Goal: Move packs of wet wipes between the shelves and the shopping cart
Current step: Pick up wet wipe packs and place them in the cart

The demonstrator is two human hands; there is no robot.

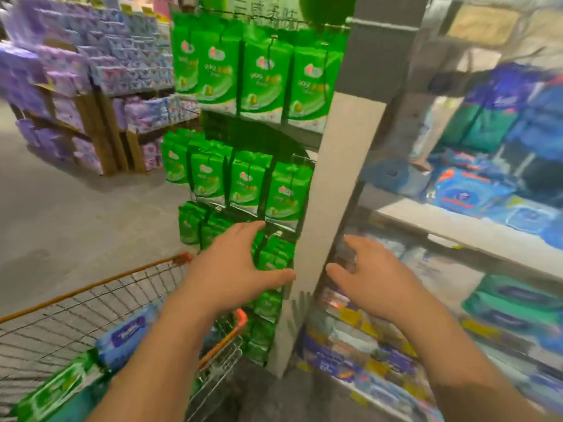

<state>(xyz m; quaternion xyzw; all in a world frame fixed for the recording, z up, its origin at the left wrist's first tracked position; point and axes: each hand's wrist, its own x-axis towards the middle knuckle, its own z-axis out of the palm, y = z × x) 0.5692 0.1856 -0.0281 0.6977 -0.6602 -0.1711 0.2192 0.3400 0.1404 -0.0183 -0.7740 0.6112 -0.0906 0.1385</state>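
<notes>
1. Task items: a blue wipes pack (126,336) and a green wipes pack (58,388) lie in the shopping cart (91,300), lower left. More packs sit on the right-hand shelves (457,226): blue packs (469,193) on the upper tier, teal packs (515,303) and paler ones below. The frame is motion-blurred, so labels are unreadable.
2. Hanging green packs (265,77) fill a rack beside a pale pillar (335,166), directly ahead. Whether these are wipes cannot be told.
3. Left hand (237,269): extended forward over the cart's far edge, palm down, fingers spread and straight, thumb out to the right. It grips nothing and appears just in front of the lower hanging packs; contact cannot be confirmed.
4. Right hand (371,278): extended toward the middle shelf, fingers loosely spread, empty. It is near the pale packs but apart from them.
5. Handling judgement: the packs are likely soft, film-wrapped, moderately heavy for their bulk because they are moist, and somewhat slippery. They should deform under pressure without damage.
6. Grip advice: take a pack across its short width, thumb on one flat face and fingers on the other, or support it from below with both hands. Avoid the flip lid.
7. Stage judgement: reaching for the next pack, not yet in hand.
</notes>
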